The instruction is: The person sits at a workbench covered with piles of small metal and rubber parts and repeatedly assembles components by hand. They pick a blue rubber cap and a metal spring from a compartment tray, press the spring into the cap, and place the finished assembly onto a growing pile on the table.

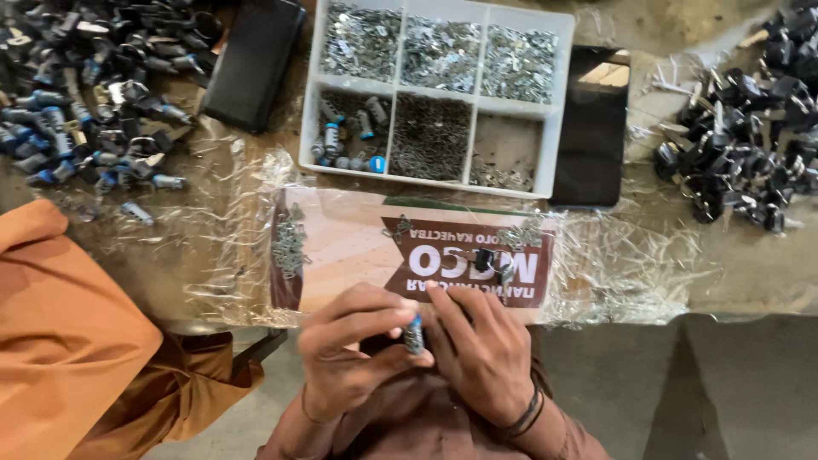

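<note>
My left hand [345, 349] and my right hand [481, 349] meet at the table's near edge, both pinching one small metal lock cylinder [415, 335] with a blue end, held upright between the fingertips. Just beyond them lies a flat cardboard package [341, 247] under clear plastic. On it rest a small heap of tiny metal parts [290, 243], a few loose parts [520, 234] and a black key head [483, 260].
A white compartment tray [558, 111] holds metal bits, springs and several cylinders. A pile of blue-tipped cylinders [94, 94] lies far left, a pile of black-headed keys [750, 128] far right. Two black flat cases [251, 64] [592, 128] flank the tray. Orange cloth [60, 324] covers the near left.
</note>
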A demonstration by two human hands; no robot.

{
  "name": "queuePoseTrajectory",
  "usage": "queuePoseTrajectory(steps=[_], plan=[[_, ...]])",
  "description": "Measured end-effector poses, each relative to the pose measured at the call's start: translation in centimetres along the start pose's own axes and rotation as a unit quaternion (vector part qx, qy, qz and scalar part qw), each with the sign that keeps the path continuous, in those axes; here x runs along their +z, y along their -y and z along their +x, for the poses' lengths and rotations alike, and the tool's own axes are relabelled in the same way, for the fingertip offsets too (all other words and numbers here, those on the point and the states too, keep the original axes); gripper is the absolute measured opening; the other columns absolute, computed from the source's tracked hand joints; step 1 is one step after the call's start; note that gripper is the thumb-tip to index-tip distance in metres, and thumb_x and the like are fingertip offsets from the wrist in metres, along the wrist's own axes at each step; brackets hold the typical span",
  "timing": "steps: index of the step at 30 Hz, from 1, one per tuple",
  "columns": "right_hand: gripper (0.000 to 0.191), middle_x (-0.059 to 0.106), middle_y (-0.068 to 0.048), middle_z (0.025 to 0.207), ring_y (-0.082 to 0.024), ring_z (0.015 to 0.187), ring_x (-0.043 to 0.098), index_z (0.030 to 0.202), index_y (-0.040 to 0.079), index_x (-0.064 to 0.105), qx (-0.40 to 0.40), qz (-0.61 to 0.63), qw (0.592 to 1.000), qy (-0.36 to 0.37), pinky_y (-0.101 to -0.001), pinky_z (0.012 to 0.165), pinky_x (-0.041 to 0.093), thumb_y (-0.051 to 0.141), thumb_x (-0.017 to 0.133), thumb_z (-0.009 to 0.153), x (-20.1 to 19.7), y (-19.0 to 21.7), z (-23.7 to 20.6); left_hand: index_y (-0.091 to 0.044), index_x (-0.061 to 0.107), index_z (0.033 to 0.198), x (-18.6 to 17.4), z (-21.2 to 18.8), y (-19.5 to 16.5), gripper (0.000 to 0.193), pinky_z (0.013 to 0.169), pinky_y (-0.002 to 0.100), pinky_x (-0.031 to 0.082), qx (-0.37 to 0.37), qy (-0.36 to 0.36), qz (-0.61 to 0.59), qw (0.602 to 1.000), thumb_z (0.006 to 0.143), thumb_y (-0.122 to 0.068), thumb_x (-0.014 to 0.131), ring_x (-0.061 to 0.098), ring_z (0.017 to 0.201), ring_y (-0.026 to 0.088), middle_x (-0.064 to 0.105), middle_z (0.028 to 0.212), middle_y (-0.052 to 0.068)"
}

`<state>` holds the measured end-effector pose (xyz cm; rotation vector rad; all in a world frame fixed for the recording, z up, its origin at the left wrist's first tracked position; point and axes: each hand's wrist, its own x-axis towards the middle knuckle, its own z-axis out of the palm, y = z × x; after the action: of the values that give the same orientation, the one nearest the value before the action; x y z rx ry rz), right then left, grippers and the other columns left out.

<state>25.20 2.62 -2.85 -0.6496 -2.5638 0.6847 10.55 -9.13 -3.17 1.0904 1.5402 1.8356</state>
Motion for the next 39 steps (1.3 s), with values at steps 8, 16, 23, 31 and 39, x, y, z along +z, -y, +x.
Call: queuePoseTrajectory(steps=[8,16,23,31,39], plan=[[0.064,0.060,-0.011,0.104,-0.027,0.088,0.064,0.138,0.003,0.061,0.011,-0.043,0.998,0.051,-0.0365,0.064,0.051,0.037,0.077,0.087,1.7,1.6,4.2,-0.007,0.076,0.113,-2.3,-0.4,-0.5,0.045,0.068,0.024,0.056,0.002,-0.061,0.063,0.996,0.072,-0.010,0.095,0.066,0.084,0.012,0.075,0.111,0.009],[0.040,0.066,-0.011,0.112,-0.027,0.098,0.065,0.122,0.001,0.069,-0.154,-0.003,0.988,0.017,-0.0390,0.080,0.055,0.013,0.077,0.084,-0.1,-2.4,-0.2,-0.006,0.074,0.113,-2.0,-0.2,-0.2,0.044,0.078,0.029,0.060,0.043,-0.044,0.083,0.995,0.074,-0.010,0.095,0.072,0.093,0.019,0.074,0.108,0.009],[0.017,0.070,-0.013,0.103,-0.022,0.093,0.068,0.100,0.000,0.072,0.127,0.457,0.879,-0.044,-0.0298,0.081,0.057,-0.008,0.076,0.086,0.8,-2.7,-4.7,-0.005,0.075,0.113,0.5,0.0,0.2,0.044,0.082,0.032,0.060,0.020,0.021,0.019,0.999,0.074,-0.009,0.095,0.072,0.097,0.022,0.075,0.112,0.010],[0.023,0.069,-0.012,0.093,-0.019,0.085,0.070,0.104,0.001,0.070,-0.016,0.177,0.976,-0.124,-0.0289,0.073,0.058,0.003,0.075,0.082,-0.6,-0.9,-3.1,-0.005,0.075,0.115,0.8,-0.3,0.3,0.044,0.081,0.031,0.061,0.011,0.022,0.014,1.000,0.075,-0.005,0.093,0.073,0.099,0.021,0.075,0.113,0.010],[0.012,0.074,-0.020,0.102,-0.022,0.089,0.073,0.099,-0.005,0.066,0.048,0.424,0.898,-0.107,-0.0285,0.075,0.060,-0.009,0.070,0.089,-1.5,0.4,-2.2,-0.006,0.074,0.115,1.1,-0.2,-0.2,0.041,0.083,0.033,0.059,0.045,-0.001,0.049,0.998,0.077,-0.001,0.087,0.072,0.097,0.023,0.074,0.112,0.009]])
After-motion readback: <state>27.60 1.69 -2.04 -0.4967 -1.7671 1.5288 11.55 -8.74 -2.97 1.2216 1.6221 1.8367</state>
